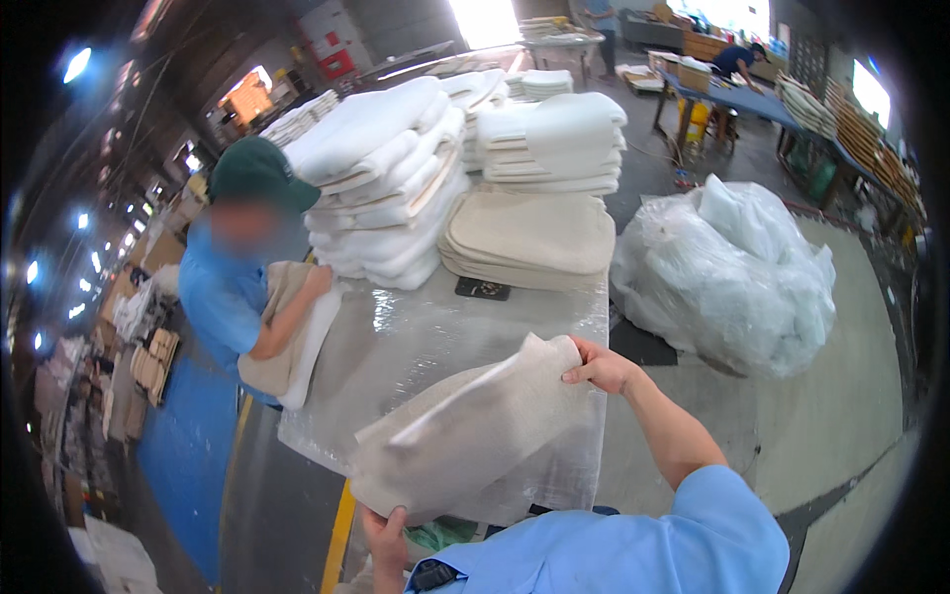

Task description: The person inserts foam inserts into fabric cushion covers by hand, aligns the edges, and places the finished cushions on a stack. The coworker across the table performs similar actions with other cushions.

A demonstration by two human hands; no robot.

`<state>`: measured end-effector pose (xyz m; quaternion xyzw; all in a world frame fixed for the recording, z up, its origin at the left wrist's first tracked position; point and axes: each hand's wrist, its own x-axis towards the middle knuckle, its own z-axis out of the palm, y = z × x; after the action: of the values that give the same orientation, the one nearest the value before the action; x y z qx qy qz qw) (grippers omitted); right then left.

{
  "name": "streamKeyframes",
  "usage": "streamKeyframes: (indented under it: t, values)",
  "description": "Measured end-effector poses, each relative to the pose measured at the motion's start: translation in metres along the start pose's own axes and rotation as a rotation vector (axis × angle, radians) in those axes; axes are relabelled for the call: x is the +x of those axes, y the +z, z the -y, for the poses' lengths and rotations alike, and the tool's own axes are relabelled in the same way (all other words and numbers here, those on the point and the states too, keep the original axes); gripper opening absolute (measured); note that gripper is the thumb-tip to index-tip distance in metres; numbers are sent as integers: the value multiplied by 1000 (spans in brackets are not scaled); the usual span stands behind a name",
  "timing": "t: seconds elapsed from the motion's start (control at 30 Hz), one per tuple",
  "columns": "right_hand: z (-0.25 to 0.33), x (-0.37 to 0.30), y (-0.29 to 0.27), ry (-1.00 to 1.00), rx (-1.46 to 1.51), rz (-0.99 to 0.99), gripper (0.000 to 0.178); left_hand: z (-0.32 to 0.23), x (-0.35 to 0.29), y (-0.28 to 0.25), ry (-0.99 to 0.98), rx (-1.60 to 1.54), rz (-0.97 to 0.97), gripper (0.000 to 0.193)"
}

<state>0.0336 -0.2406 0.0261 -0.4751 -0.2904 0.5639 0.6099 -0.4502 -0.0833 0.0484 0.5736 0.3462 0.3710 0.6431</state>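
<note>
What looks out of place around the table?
The crumpled plastic heap right of the table: bulky and untidy compared with the neat beige stack. The tall white stack also looks askew, its layers uneven. No spill visible.

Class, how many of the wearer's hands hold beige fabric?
2: left hand at the lower-left corner of the beige fabric, right hand at its upper-right end.

Head-worn fisheye, looking down and forward, close above hands [606, 368] and table [396, 337].
</note>
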Motion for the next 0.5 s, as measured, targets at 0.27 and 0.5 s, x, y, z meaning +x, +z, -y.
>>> streamKeyframes:
  t: [0.27, 0.5]
  values:
    - [12, 53, 7, -158, -142, -85, 67, 66, -52, 11, -232, 257, 142, 83]
    - [-44, 105, 6, -315, -19, -496, 67, 63, -42, 78, -561, 199, 344, 97]
